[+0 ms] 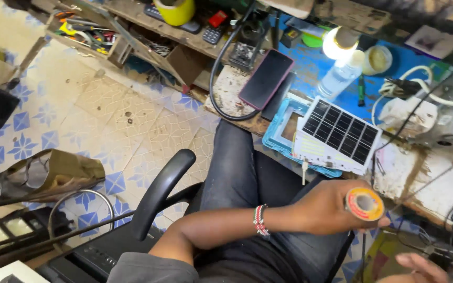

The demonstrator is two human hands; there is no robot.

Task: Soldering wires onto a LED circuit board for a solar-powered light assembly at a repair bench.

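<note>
**Solder spool held off the bench's near edge**

The left hand (323, 207) reaches across the person's lap and grips a small spool of solder wire (365, 204), its fingers closed around the rim with the round orange-and-yellow end face turned toward the camera. The spool sits in the air just off the near edge of the bench (420, 183), below a small solar panel unit (339, 133) that lies on a light blue tray (276, 137). A beaded bracelet (259, 220) circles the left wrist.

The right hand (415, 267) shows only partly at the bottom edge of the view; whether its fingers are open or closed cannot be told.

The spool is probably compact and dense for its size, with a stiff core and soft, bendable wire wound on it. Gripping the flanges or the core likely suits it best, since squeezing the windings could loosen or kink them. A dark phone (266, 78) lies near the bench's left corner.
</note>
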